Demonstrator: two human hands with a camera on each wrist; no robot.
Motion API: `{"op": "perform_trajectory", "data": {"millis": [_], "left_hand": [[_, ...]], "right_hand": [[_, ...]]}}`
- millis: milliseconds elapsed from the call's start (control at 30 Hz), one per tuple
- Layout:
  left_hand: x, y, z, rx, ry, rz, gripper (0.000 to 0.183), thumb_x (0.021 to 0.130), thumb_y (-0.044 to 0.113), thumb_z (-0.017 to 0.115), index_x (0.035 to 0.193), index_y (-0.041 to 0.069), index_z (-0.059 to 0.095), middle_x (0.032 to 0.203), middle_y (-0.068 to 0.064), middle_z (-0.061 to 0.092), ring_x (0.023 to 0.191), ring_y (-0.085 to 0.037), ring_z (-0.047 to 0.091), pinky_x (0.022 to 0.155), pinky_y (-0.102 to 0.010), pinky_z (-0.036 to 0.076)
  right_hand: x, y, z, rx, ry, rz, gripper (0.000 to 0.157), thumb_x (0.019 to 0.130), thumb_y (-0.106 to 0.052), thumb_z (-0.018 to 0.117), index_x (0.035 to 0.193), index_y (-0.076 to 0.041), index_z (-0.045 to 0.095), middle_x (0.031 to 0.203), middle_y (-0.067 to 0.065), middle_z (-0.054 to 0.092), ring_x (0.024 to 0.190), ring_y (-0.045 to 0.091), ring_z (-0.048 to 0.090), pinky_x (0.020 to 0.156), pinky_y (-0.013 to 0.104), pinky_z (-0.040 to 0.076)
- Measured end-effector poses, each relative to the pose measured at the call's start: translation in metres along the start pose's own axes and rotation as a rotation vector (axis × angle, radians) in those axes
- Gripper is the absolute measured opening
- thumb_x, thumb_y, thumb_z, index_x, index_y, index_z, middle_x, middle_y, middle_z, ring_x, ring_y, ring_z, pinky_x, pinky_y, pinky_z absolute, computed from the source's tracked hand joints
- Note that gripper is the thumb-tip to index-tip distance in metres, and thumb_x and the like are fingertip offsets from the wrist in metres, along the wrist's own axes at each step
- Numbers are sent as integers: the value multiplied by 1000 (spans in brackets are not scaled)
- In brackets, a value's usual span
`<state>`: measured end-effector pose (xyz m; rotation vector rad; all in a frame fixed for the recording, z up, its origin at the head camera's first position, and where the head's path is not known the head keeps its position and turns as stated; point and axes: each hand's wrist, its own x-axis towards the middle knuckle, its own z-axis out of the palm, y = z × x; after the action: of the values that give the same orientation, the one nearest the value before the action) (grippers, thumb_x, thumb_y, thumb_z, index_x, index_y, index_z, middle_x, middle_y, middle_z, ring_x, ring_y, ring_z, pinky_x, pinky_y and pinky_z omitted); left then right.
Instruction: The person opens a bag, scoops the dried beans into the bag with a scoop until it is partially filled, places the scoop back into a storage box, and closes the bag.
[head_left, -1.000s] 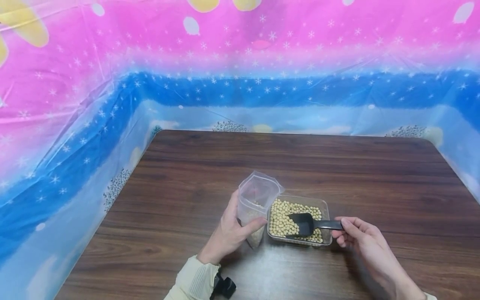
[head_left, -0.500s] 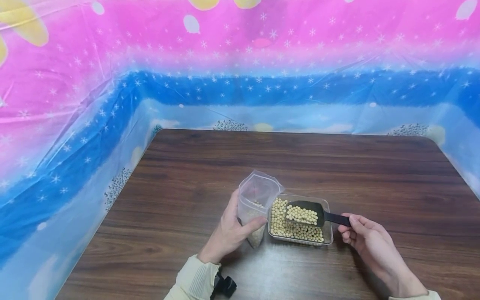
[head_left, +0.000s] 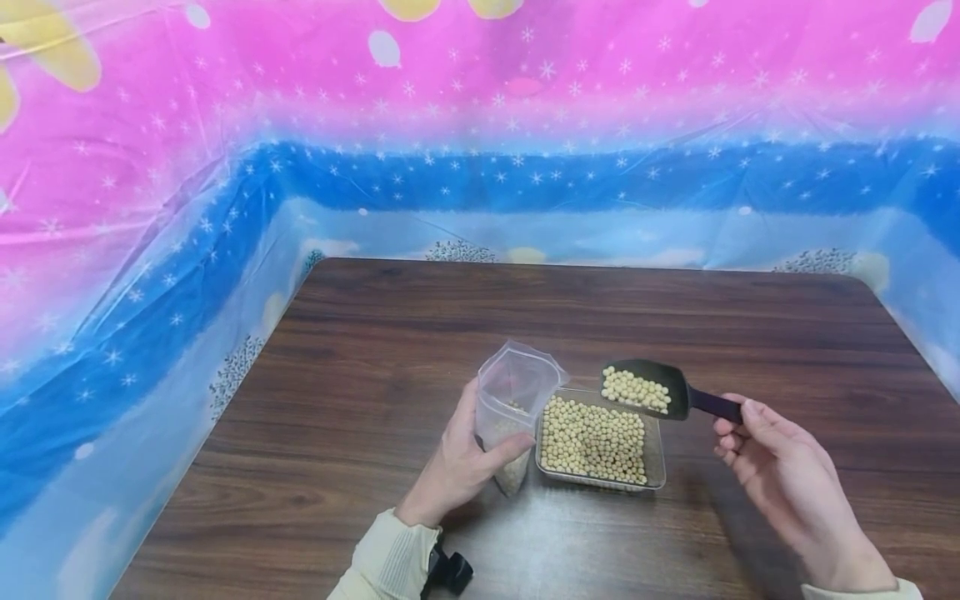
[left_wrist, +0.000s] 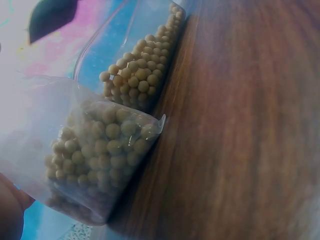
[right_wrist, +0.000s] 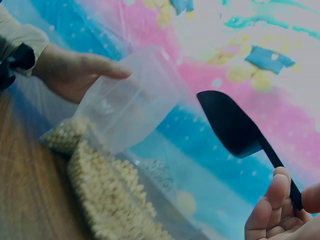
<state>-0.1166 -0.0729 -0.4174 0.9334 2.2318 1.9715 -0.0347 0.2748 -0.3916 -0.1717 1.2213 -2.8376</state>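
My left hand (head_left: 463, 458) holds a clear plastic bag (head_left: 517, 392) upright, thumb on the near side and fingers behind it. The bag's mouth gapes at the top, and round pale beans (left_wrist: 100, 150) fill its bottom. To its right stands a clear rectangular box (head_left: 656, 467) of the same beans. My right hand (head_left: 787, 475) pinches the handle of a black scoop (head_left: 678, 392) between thumb and fingers. Raised above the box's back right corner, the scoop carries a heap of beans (head_left: 636, 388). In the right wrist view only the scoop's underside (right_wrist: 230, 125) shows.
The dark wood table (head_left: 420, 308) extends behind and to both sides of the box. A pink and blue patterned cloth (head_left: 480, 175) hangs round its back and sides. A black strap device (head_left: 450, 573) sits at the left wrist.
My right hand has lifted the scoop out of the beans in the box, now loaded, and moved it up and to the right. The left hand and bag have stayed put.
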Motion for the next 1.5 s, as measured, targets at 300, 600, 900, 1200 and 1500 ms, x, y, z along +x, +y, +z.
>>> {"op": "perform_trajectory", "data": {"millis": [300,600,900,1200,1500], "left_hand": [[2,1,0,-13,-1,-28,81,85,17,76,149,26,28,133,-5,50,113,-22,55,95,-41,49],[4,1,1,-10,7,-38,81,85,17,76,149,26,29,134,-5,51,113,-21,55,96,-41,49],[3,2,2,-36,-3,-41,80,84,15,76,149,26,30,135,-4,50,114,-21,54,97,-41,48],[1,2,1,-38,4,-46,81,83,14,77,148,25,30,134,-4,51,115,-21,55,97,-41,48],[0,-1,1,-11,7,-43,80,84,17,77,148,27,30,135,-2,51,115,-20,54,97,-41,47]], "right_hand": [[5,-9,25,140,-80,-71,37,106,-4,23,120,11,54,106,17,55,96,26,57,83,31,50],[14,-10,53,65,-123,-104,34,106,-2,23,120,8,52,112,18,57,99,26,61,83,30,52],[16,-16,71,-39,-155,-171,34,105,2,23,128,9,47,107,22,64,99,27,64,84,31,53],[13,-16,77,-90,-175,-218,38,104,5,21,133,10,44,111,23,63,100,29,63,87,33,53],[10,-18,90,-282,-110,-255,36,104,3,26,134,8,45,110,17,65,99,24,64,85,29,53]]}}
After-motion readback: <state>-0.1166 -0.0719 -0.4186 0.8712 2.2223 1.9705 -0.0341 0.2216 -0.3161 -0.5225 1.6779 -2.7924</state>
